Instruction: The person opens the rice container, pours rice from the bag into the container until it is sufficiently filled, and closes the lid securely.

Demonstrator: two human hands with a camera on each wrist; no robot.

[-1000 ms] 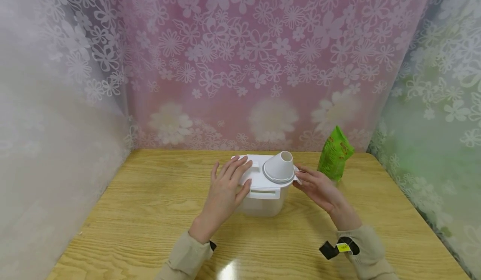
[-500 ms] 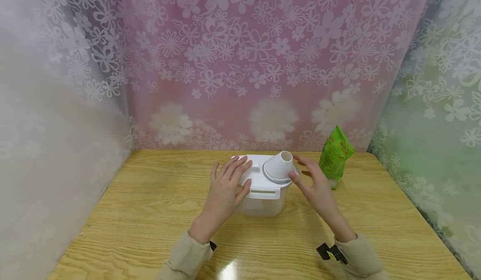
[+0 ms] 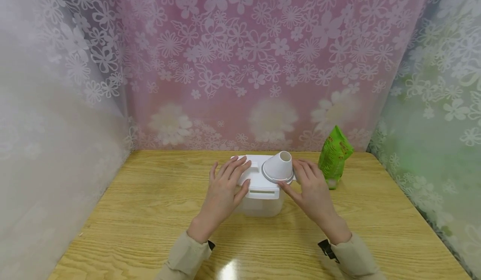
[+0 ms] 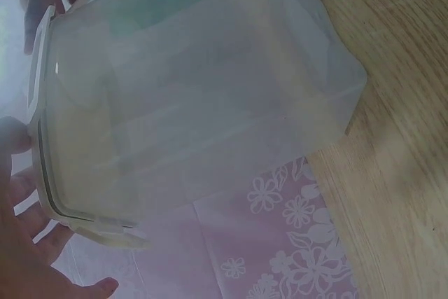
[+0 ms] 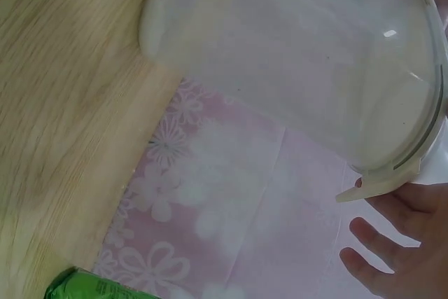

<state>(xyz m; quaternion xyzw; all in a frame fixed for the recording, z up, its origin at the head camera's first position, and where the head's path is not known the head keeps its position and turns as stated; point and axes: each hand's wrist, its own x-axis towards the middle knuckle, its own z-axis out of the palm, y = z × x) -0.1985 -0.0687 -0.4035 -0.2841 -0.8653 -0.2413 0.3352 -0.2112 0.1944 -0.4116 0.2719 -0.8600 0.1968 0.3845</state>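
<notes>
A white lid (image 3: 259,181) with a small raised handle tops a translucent plastic storage container (image 3: 262,207) standing on the table. On the lid's right side a white cone-shaped spout (image 3: 279,168) points up. My left hand (image 3: 224,190) rests on the left part of the lid with fingers spread. Around the spout's right side, my right hand (image 3: 312,190) touches the lid, its thumb at the front of the spout's base. One finger is beside a side latch (image 5: 378,185), which sticks outward; another latch (image 4: 112,236) juts out in the left wrist view.
To the right of the container a green bag (image 3: 333,159) stands upright. Wood-grain table (image 3: 143,213) surrounds both, with a pink floral curtain (image 3: 233,84) behind its back edge and pale curtains at the sides.
My right hand has come from the lid's right-side latch up onto the lid beside the spout, its thumb now at the spout's base. My left hand and the container stay in place.
</notes>
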